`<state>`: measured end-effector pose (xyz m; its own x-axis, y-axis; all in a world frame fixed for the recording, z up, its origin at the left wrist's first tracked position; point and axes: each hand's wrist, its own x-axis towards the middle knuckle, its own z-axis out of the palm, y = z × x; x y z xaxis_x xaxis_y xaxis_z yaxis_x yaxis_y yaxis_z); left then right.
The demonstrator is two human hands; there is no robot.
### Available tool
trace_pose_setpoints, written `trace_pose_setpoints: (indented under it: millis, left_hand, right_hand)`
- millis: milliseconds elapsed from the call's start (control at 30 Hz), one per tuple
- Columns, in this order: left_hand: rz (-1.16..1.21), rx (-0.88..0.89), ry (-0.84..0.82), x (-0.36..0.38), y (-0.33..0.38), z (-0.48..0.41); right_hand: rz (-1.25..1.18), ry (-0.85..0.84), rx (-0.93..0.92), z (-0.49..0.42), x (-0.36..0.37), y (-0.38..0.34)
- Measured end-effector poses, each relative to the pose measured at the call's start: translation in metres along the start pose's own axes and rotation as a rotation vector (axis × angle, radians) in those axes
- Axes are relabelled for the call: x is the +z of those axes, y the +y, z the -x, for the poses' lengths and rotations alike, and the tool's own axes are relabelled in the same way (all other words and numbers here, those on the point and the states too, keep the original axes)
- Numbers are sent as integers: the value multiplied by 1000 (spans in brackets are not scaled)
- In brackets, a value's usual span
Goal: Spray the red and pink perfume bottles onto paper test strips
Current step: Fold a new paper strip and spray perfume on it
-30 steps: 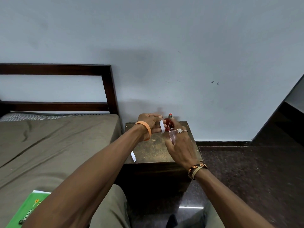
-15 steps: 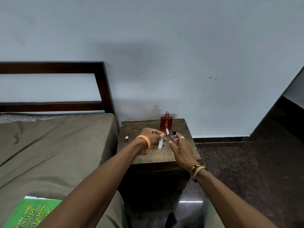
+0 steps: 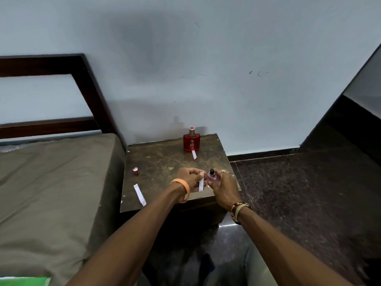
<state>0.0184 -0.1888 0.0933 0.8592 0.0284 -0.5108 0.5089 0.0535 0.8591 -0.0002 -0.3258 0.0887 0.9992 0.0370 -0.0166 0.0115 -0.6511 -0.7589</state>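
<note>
My right hand [image 3: 223, 187] grips a small pink perfume bottle [image 3: 212, 178] with a black nozzle, upright over the front of the bedside table [image 3: 165, 162]. My left hand [image 3: 188, 179] pinches a white paper strip [image 3: 201, 185] that hangs down just left of the bottle. The red perfume bottle [image 3: 191, 141] stands at the table's back edge near the wall. One used strip [image 3: 194, 154] lies in front of it. Another strip [image 3: 140, 195] lies at the front left of the table. A small pink cap [image 3: 135, 171] sits at the table's left edge.
A bed with an olive sheet [image 3: 51, 182] and dark wooden headboard [image 3: 86, 83] adjoins the table on the left. A green book [image 3: 24, 281] lies on its near corner. Dark polished floor [image 3: 299, 193] spreads to the right, and a plain wall rises behind.
My hands have drawn back from the red bottle toward the table's front, with the strip and the pink bottle. The view has tilted down, so the red bottle and the pink cap now show.
</note>
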Motion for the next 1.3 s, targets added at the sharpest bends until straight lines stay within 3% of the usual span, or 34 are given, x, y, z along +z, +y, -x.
trace_pose_setpoints:
  millis: [467, 1133, 1300]
  left_hand:
    - [27, -62, 42, 34, -29, -69]
    - [160, -133, 48, 15, -32, -62]
    - [229, -98, 79, -8, -15, -46]
  right_hand:
    - [25, 27, 90, -53, 14, 54]
    - [-3, -81, 184, -55, 17, 62]
    - [37, 54, 113, -46, 5, 42]
